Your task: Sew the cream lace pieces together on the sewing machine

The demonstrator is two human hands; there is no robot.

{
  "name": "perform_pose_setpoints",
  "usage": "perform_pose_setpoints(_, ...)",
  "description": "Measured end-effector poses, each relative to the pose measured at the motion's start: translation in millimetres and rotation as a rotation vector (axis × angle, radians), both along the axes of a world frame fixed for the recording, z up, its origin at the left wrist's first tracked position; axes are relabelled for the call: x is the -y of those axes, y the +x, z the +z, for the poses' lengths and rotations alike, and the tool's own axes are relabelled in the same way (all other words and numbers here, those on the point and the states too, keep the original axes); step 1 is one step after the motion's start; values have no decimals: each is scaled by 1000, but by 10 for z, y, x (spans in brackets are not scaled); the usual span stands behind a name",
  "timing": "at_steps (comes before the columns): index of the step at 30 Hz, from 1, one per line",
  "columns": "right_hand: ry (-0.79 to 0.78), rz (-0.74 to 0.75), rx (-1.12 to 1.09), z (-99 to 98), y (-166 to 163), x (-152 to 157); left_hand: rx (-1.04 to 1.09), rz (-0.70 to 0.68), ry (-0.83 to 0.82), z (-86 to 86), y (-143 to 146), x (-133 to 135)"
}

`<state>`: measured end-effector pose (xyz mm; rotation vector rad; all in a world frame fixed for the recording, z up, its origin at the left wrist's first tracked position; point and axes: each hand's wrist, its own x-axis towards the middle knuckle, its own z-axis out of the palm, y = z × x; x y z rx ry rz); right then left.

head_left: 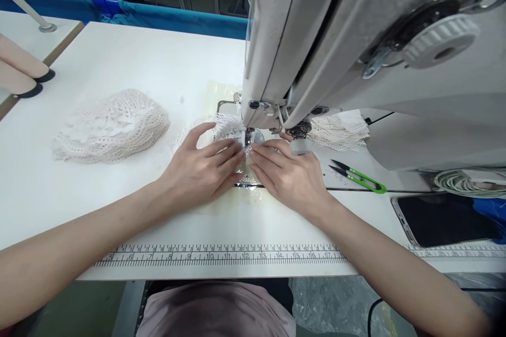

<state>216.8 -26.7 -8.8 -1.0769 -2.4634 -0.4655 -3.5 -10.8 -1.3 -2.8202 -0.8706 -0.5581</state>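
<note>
White lace trim lies under the presser foot of a sewing machine. My left hand rests palm down, its fingers stretched out over the lace just left of the foot and its little finger spread away. From the other side, my right hand lies with fingers extended and fingertips at the lace edge, close to the foot. Both thumbs sit apart from the fingers, on the clear film over the machine bed. The needle point is hidden. More gathered lace lies behind the right hand.
A heap of white lace lies left on the table. Green-handled thread snips and a phone lie right, near coiled cable. A printed ruler follows the front edge. Blue cloth borders the back.
</note>
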Motion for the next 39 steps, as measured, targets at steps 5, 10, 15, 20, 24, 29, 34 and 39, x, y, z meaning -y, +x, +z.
perform_pose_setpoints(5,-61,-26,-1,-8,1,-13,11,30,-94,-4,4,-33)
perform_pose_setpoints(10,-92,-63,-3,-28,-3,-25,16,43,-93,-24,6,-69)
perform_pose_setpoints(15,-74,-91,11,-27,-17,-35,28,18,5,-61,4,-98)
perform_pose_setpoints(20,-76,-102,25,-28,-19,-47,4,17,39,-63,6,-109)
perform_pose_setpoints(24,-87,-104,24,-22,-23,-49,18,10,13,-55,-1,-104)
perform_pose_setpoints(29,-72,-105,34,-8,-32,-45,10,10,6,-46,-1,-94)
perform_pose_setpoints(34,-68,-114,27,-6,-33,-42,30,3,42,-66,7,-103)
perform_pose_setpoints(39,-98,-128,43,-3,-27,-38,51,6,78,-88,15,-111)
